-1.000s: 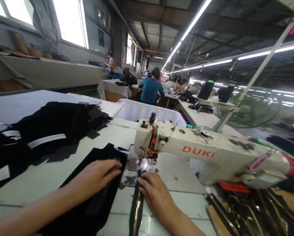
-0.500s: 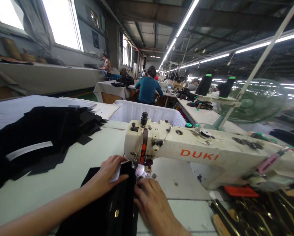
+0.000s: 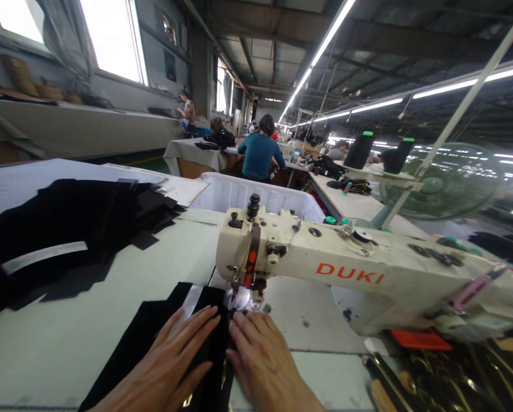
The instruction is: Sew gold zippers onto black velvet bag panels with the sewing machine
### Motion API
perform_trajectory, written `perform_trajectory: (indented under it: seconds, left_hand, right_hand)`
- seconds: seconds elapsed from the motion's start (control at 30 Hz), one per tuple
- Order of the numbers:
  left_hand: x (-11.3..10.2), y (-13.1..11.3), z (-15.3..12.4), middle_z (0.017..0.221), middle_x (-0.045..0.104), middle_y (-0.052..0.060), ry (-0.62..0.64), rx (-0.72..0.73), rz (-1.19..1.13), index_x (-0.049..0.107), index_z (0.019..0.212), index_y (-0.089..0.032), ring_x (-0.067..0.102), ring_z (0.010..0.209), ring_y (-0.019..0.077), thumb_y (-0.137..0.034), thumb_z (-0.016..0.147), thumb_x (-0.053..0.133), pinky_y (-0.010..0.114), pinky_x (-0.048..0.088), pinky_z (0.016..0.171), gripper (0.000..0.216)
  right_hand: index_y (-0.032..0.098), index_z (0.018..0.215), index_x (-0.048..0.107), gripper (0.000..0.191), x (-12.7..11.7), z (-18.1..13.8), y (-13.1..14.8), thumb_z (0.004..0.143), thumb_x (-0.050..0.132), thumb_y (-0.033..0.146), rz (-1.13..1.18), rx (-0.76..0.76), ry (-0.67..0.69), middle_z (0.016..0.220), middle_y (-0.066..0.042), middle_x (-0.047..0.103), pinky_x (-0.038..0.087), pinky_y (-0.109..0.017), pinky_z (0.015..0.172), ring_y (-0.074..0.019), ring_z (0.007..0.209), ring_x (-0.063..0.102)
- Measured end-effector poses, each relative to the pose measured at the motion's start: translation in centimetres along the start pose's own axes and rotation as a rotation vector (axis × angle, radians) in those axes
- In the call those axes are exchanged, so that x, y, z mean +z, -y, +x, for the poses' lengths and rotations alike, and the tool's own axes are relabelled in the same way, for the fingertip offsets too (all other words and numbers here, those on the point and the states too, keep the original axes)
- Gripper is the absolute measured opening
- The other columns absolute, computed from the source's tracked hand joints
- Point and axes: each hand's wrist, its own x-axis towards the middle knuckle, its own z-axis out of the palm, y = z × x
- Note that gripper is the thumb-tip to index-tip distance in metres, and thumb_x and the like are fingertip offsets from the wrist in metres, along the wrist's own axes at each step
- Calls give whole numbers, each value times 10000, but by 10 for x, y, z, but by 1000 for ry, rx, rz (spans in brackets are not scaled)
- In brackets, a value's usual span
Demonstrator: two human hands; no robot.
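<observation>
A black fabric piece [image 3: 144, 326] with a white strip [image 3: 193, 301] lies on the table, its far right edge at the needle area of the sewing machine [image 3: 256, 252]. My left hand [image 3: 170, 355] rests flat on it, fingers stretched towards the machine, partly over the white strip. Along the right edge of the fabric lies my right hand [image 3: 262, 355], its fingers laid forward and close together, the tips just in front of the presser foot. Gold-coloured metal glints on the fabric between my hands. The seam under the foot is hidden.
Left of the machine a pile of black fabric pieces [image 3: 97, 223] spreads over the table. Gold-trimmed black strips [image 3: 449, 372] lie at the lower right. A white bin [image 3: 256, 194] stands behind the machine. Beyond it a person in a blue top [image 3: 259, 154] sits.
My left hand has come back towards me and flattened on the fabric, uncovering the white strip. My right hand has flattened at the fabric's edge near the presser foot.
</observation>
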Motion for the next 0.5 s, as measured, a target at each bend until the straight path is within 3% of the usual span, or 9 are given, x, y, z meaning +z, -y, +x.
perform_trajectory:
  seconds: [0.13, 0.33, 0.5]
  left_hand:
    - [-5, -3, 7, 1512, 480, 22, 13, -26, -48, 386, 1513, -345, 495, 1353, 259, -401, 988, 540, 405, 382, 1143, 550]
    - [-2, -4, 20, 1452, 543, 3, 157, -14, -206, 452, 1477, -350, 531, 1321, 259, -299, 1005, 456, 488, 266, 1193, 475]
    - [-3, -7, 25, 1412, 586, 25, 136, -6, -184, 507, 1446, -327, 542, 1307, 290, -228, 973, 443, 547, 232, 1195, 487]
  right_hand:
    - [180, 1332, 580, 379, -3, -2, -1, 971, 553, 292, 23, 11, 5, 1334, -51, 642, 485, -410, 1052, -270, 1191, 584]
    - [184, 1351, 566, 394, -2, -4, -3, 971, 541, 285, 32, 14, 50, 1355, -53, 627, 468, -425, 1075, -270, 1215, 572]
    - [171, 1353, 563, 383, -1, -5, -4, 986, 520, 273, 59, -7, 20, 1350, -64, 631, 451, -390, 1103, -245, 1242, 565]
